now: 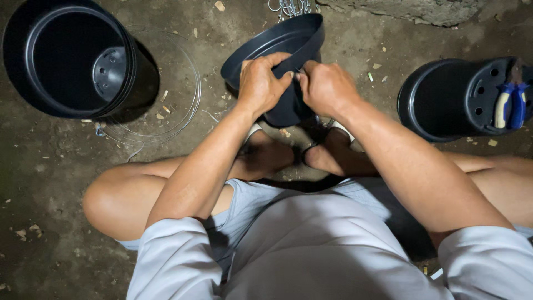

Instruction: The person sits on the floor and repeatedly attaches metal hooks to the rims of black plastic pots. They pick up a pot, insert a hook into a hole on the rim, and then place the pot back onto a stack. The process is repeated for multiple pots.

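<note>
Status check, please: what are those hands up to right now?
Left hand and right hand both gripping tilted black pot rim. Nothing blocking.

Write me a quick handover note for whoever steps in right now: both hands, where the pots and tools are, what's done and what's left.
Left hand: gripping the rim of the tilted black pot, fingers over the edge.
Right hand: at the same rim, pinching something small; too hidden to tell what.
The pot rests on the ground in front of the feet.
Wire coil: on the ground beside the empty upright pot.
Blue-handled pliers: lying on the upturned pot, untouched.
Metal chains or hooks: beyond the held pot.
Done: cannot tell. Left: rim work in hand.
</note>
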